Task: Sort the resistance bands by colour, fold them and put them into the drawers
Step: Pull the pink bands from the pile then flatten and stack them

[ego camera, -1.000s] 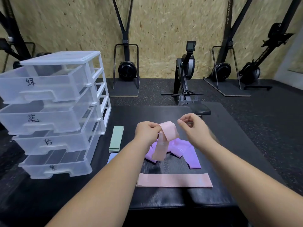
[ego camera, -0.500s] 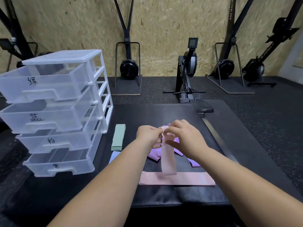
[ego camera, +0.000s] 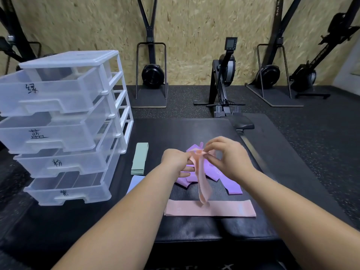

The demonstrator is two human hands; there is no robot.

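Observation:
A pink resistance band hangs doubled from both my hands above the black padded bench. My left hand pinches its top from the left, my right hand from the right. Its lower end touches a second pink band lying flat near the bench's front. Purple bands lie in a heap under my hands. A folded green band lies to the left, and a light blue band shows partly beside my left forearm. The clear four-drawer unit stands at the left, drawers pulled out.
Each drawer front carries a handwritten label. Behind the bench stand a rowing machine and ski-trainer stands against a chipboard wall. Black rubber flooring surrounds the bench.
My hands came together and lowered the pink band; it went from a short loop held apart to a long doubled strip hanging down to the flat pink band.

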